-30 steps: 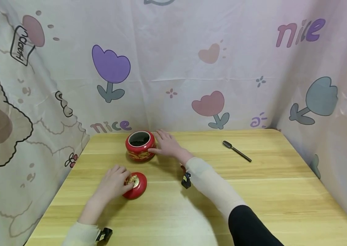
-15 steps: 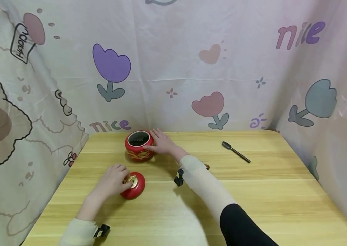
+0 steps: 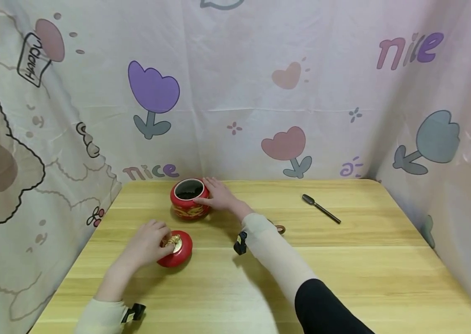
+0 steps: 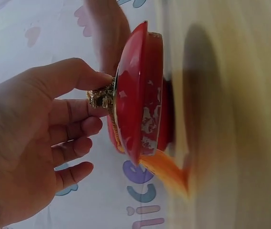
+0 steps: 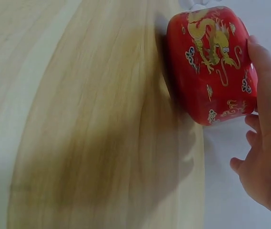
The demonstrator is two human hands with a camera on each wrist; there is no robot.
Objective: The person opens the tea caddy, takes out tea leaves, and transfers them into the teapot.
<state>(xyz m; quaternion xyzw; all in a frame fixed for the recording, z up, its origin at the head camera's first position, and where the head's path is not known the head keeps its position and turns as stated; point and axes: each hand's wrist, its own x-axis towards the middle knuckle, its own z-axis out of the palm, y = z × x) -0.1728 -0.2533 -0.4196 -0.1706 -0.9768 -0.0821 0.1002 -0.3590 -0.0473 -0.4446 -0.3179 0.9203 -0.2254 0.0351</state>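
My left hand [image 3: 145, 243] pinches the gold knob [image 4: 100, 97] of a glossy red lid [image 3: 183, 253] between thumb and forefinger. Its other fingers stay off the lid. In the left wrist view the lid is up off the table, with its shadow apart from it and its worn underside rim showing. Behind it stands a round red jar [image 3: 189, 211] with a gold dragon, uncovered and dark inside. My right hand [image 3: 220, 195] rests on the jar's right side, thumb at the rim, fingers extended toward the back.
A small dark spoon [image 3: 321, 208] lies at the back right of the wooden table [image 3: 365, 278]. A brown ring-shaped end [image 3: 280, 229] shows past my right sleeve, the rest hidden. A printed cloth [image 3: 227, 83] hangs close behind the table's back edge.
The lid has moved slightly left with my left hand, which keeps its pinch on the knob. My right thumb has slid a little further left along the jar.
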